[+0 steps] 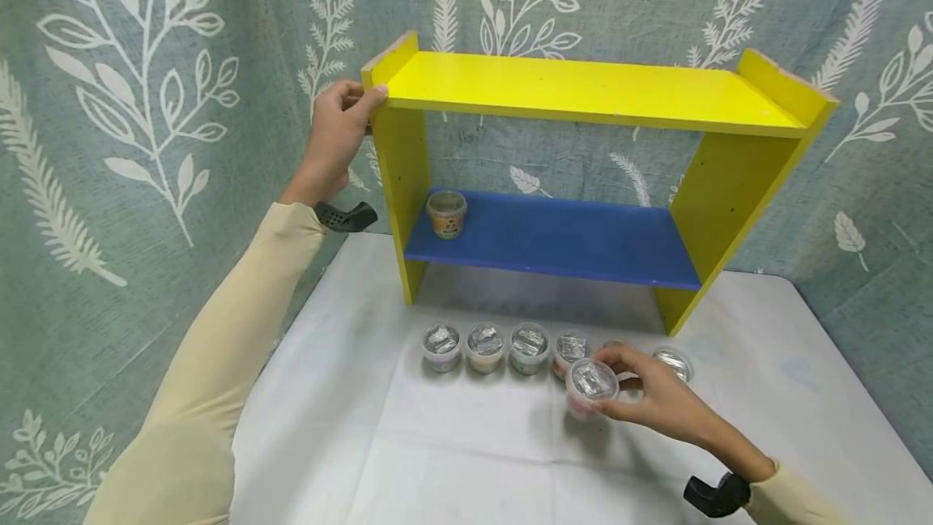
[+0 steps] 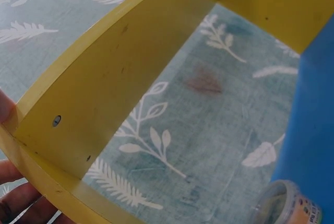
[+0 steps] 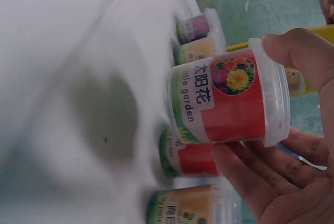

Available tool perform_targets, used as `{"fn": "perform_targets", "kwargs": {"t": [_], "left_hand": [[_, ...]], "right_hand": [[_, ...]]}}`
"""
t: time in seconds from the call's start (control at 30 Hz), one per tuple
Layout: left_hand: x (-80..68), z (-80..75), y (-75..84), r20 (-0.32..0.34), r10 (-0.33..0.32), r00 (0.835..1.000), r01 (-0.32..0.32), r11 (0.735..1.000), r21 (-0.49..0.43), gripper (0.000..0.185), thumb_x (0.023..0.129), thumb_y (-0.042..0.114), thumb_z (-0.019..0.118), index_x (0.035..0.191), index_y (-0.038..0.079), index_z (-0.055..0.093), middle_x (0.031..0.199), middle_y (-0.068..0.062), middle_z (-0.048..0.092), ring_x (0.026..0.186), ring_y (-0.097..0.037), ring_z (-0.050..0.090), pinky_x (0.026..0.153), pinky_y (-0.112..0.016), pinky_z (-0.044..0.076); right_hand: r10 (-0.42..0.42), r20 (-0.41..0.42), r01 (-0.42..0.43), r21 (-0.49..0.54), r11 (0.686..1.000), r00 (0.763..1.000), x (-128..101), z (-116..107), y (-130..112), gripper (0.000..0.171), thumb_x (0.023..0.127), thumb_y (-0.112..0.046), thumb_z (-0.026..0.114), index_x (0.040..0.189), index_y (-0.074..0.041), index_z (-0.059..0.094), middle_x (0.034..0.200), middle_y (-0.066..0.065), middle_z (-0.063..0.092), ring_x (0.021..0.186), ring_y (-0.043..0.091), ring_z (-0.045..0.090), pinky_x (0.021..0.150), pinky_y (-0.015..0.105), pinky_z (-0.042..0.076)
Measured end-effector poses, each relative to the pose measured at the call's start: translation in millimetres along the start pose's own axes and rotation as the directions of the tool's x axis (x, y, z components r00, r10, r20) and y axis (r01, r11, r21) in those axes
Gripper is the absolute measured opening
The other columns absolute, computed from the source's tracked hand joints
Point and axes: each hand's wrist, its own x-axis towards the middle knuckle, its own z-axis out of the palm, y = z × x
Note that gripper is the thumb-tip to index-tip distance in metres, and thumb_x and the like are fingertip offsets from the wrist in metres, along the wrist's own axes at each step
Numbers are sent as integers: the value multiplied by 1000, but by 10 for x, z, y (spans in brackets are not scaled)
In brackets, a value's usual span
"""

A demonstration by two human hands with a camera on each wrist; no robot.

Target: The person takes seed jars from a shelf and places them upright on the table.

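My left hand (image 1: 335, 140) grips the upper left corner of a yellow shelf unit (image 1: 583, 91), thumb at the front edge and fingers around the side panel (image 2: 104, 62). Over the white table, my right hand (image 1: 659, 399) holds a clear-lidded plastic cup (image 1: 592, 382) between thumb and fingers. Its red label (image 3: 235, 96) carries a flower picture and "little garden" lettering, and silvery packing shows through the lid. Just behind it, a similar red-labelled cup (image 3: 195, 158) stands in a row of lidded cups, partly hidden by the held one.
On the blue lower shelf (image 1: 561, 233), a cup with an orange label (image 1: 447, 217) stands at the left end. Lidded cups, including a purple one (image 1: 441, 348), line the white tablecloth (image 1: 452, 460) before the unit. Leaf-patterned cloth (image 1: 255, 23) hangs behind.
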Motion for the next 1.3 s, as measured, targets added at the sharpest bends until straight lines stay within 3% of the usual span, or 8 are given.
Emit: {"fn": "perform_targets", "kwargs": {"t": [0.27, 0.9, 1.13, 1.3], "left_hand": [[0, -5, -7, -2, 0, 1000, 0, 1000, -5, 37, 100, 42, 66, 120, 11, 61, 116, -4, 59, 102, -21, 60, 95, -36, 48], [11, -9, -19, 0, -7, 1000, 7, 1000, -8, 39, 100, 42, 67, 123, 11, 61, 117, -4, 59, 104, -21, 60, 96, -36, 49], [10, -8, -17, 0, -4, 1000, 4, 1000, -7, 38, 100, 42, 67, 122, 11, 61, 117, -5, 59, 105, -22, 60, 96, -36, 49], [11, -3, -17, 2, -1, 1000, 1, 1000, -7, 38, 100, 41, 67, 122, 11, 61, 117, -5, 59, 105, -22, 60, 96, -36, 49]], "right_hand": [[-10, 14, 10, -20, 1000, 1000, -43, 101, 75, 57, 83, -31, 89, 130, -10, 63, 118, 1, 65, 102, 18, 67, 85, 30, 59], [-54, 11, 55, -143, 988, 998, -67, 237, 157, 62, 84, -33, 88, 134, -7, 62, 131, 11, 63, 112, 31, 66, 83, 29, 60], [-40, -1, 40, -125, 991, 999, -77, 261, 188, 62, 84, -31, 88, 133, -5, 62, 136, 19, 59, 114, 34, 65, 83, 28, 60], [-32, -8, 30, -146, 989, 999, -78, 268, 186, 62, 85, -35, 87, 135, -7, 62, 134, 15, 61, 108, 27, 67, 81, 28, 60]]}}
